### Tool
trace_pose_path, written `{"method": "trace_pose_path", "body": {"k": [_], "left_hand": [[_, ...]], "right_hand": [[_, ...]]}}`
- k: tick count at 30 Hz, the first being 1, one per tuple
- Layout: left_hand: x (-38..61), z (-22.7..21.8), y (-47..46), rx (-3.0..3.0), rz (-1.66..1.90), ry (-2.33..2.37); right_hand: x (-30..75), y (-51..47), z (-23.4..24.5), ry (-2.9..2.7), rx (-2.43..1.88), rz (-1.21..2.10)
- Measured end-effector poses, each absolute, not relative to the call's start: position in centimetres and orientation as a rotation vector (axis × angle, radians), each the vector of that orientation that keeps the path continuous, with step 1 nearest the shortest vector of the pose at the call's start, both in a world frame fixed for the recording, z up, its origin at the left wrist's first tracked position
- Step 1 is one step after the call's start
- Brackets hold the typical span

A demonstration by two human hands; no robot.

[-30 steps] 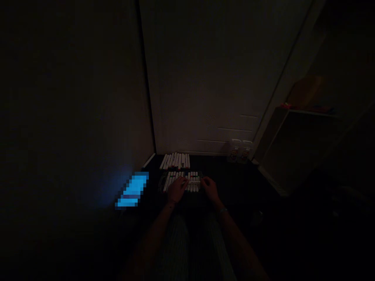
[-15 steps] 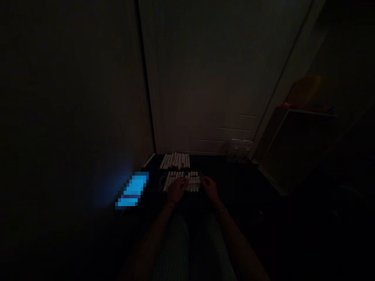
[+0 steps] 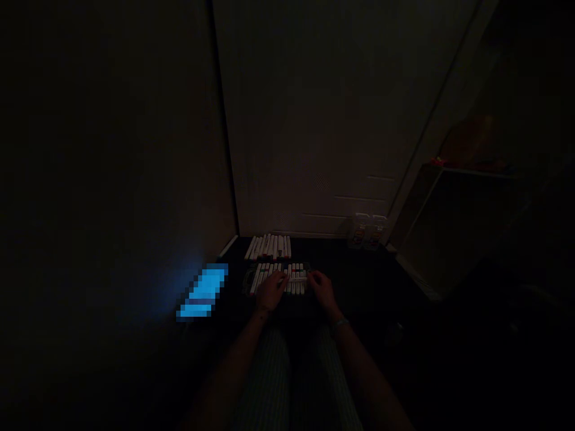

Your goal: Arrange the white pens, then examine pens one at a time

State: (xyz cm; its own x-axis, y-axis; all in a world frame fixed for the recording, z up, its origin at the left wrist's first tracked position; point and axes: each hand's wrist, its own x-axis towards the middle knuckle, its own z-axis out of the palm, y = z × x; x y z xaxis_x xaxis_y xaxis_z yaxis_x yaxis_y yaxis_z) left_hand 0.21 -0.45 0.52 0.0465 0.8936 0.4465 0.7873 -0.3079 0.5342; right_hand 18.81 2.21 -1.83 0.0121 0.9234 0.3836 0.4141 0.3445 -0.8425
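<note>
White marker [image 3: 297, 279] held crosswise above marker case [image 3: 247, 280], near front edge of bench [image 3: 368, 281]. Likely light, stiff, smooth, maybe slippery; best taken by ends of barrel. Left hand [image 3: 271, 288] pinches 1 end; right hand [image 3: 322, 289], fingertips narrowed, holds other. Case looks clear plastic, its markers slim, straight. Loose white markers [image 3: 269, 245] side by side toward far left corner; 2 clear plastic boxes [image 3: 359, 233] upright by far right corner.
</note>
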Motion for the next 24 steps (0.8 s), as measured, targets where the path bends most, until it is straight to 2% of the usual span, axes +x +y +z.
{"method": "trace_pose_path", "body": {"k": [24], "left_hand": [[0.27, 0.79, -0.5, 2.147, 1.108, 1.756]], "right_hand": [[18.75, 2.12, -1.72, -1.578, -1.237, 0.63]]}}
